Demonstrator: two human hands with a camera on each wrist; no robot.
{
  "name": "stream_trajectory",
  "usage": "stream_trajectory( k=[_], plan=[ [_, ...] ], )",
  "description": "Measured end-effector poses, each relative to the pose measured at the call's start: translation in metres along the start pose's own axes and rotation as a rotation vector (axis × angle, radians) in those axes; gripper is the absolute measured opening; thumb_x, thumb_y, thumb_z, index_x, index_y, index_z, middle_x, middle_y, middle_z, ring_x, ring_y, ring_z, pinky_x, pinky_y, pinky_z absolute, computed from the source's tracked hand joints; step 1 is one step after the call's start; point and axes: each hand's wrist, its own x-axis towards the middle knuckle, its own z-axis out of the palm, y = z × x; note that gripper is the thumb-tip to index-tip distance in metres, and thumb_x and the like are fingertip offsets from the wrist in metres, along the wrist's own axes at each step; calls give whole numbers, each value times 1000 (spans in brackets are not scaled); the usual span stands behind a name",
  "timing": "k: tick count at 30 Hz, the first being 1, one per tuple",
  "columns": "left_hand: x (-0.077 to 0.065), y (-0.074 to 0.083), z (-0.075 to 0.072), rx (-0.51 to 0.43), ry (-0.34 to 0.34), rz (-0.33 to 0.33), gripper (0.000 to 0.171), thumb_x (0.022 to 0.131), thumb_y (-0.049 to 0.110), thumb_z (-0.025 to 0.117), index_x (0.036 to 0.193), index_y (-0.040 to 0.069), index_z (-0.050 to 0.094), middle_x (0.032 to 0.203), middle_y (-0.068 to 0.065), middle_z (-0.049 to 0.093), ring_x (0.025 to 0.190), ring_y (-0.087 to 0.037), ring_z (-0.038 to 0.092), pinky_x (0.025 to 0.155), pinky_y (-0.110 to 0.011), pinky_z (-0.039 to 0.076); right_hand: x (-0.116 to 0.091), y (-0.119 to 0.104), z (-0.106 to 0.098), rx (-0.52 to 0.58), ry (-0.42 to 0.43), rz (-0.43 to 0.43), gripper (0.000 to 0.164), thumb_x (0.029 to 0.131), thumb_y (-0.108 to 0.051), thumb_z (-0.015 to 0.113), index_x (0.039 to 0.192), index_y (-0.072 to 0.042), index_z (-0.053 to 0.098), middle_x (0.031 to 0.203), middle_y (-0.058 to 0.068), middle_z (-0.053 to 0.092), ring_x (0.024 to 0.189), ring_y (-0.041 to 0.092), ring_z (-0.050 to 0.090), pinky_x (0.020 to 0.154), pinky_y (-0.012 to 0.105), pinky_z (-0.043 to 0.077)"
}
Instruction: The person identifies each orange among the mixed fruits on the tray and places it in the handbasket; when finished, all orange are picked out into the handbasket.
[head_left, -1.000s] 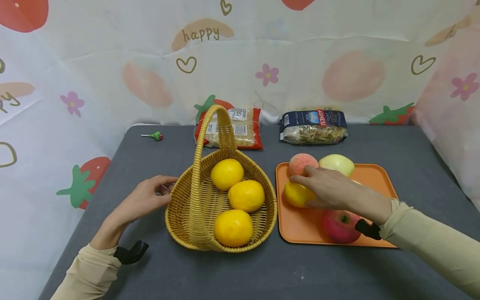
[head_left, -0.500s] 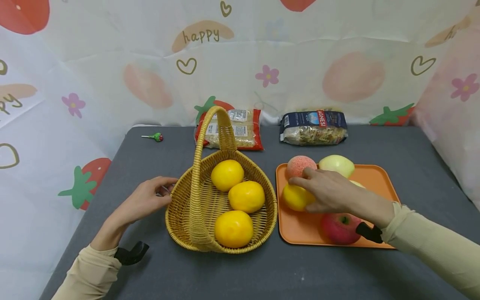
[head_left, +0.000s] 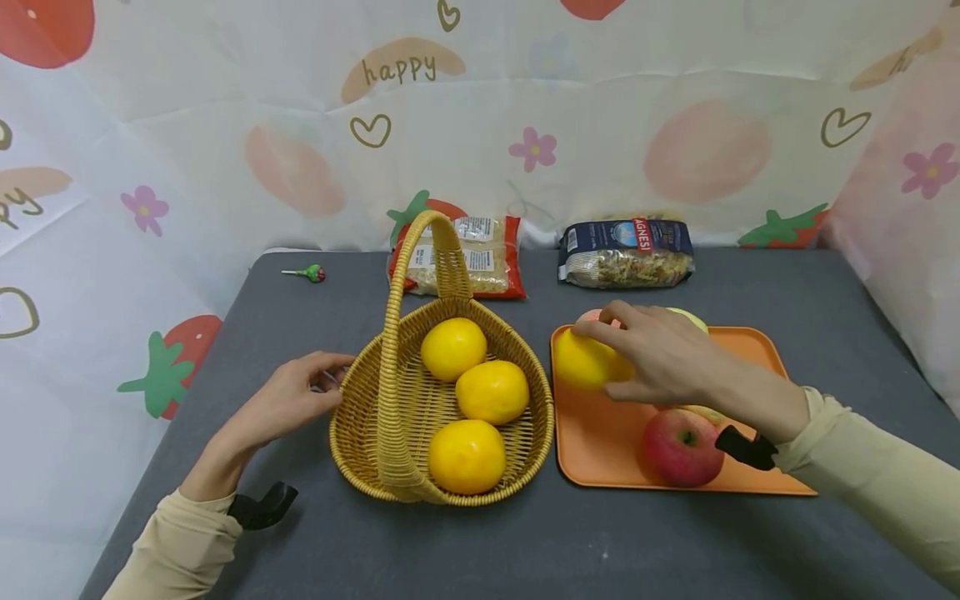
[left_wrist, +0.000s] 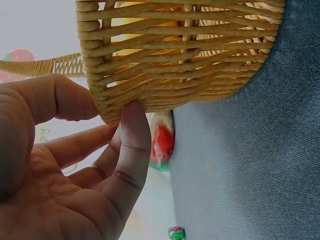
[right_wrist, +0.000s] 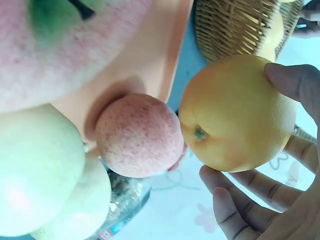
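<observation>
My right hand (head_left: 660,350) grips an orange (right_wrist: 237,112) between thumb and fingers, raised over the left side of an orange tray (head_left: 600,454). A pink peach (right_wrist: 140,135) lies right beside the held fruit, mostly hidden in the head view. At the left of a wicker basket (head_left: 547,417), my left hand (head_left: 288,396) pinches the rim, with thumb and a fingertip against the weave in the left wrist view. Inside the basket lie three similar oranges (head_left: 492,392). A red apple (head_left: 684,447) sits on the tray near its front edge.
Pale green fruit (right_wrist: 35,170) is on the tray, partly behind my right hand in the head view. Behind the basket lies a red-edged bag (head_left: 487,258), and to its right a pasta packet (head_left: 628,252). A lollipop (head_left: 307,272) is at the back left. The basket's tall handle (head_left: 393,350) arches up.
My right hand has lifted the orange off the tray, moving it up and slightly left. The peach is now mostly covered in the head view. My left hand and the basket stay put.
</observation>
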Motion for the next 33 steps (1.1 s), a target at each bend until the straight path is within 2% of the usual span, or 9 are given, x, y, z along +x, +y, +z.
stream_trajectory(
  k=[6, 14, 25, 33],
  plan=[
    [0, 1, 0, 1, -2, 5, 47, 90, 10, 55, 137, 3, 54, 117, -14, 59, 99, -22, 58, 73, -33, 47, 5, -2, -7, -1, 54, -18, 63, 74, -38, 77, 132, -22, 58, 110, 8, 60, 75, 20, 54, 65, 32, 46],
    [-1, 0, 0, 9, -1, 8, 46, 91, 9, 54, 137, 4, 54, 116, -13, 58, 99, -22, 58, 72, -32, 48, 21, -16, -13, 12, 146, -113, 62, 77, -39, 76, 132, -19, 58, 110, 10, 59, 78, 21, 54, 69, 34, 46],
    [-1, 1, 0, -1, -2, -1, 47, 91, 9, 54, 138, 4, 53, 117, -14, 58, 99, -23, 58, 72, -32, 48, 45, -46, -15, 0, 125, -177, 65, 80, -43, 75, 138, -24, 53, 118, 9, 58, 85, 24, 57, 79, 38, 49],
    [-1, 1, 1, -2, 2, 3, 47, 91, 10, 54, 138, 4, 53, 118, -14, 58, 100, -23, 58, 74, -34, 48, 61, -67, -8, -18, 122, -269, 64, 82, -42, 75, 139, -21, 53, 122, 12, 58, 92, 25, 59, 82, 40, 49]
  ],
)
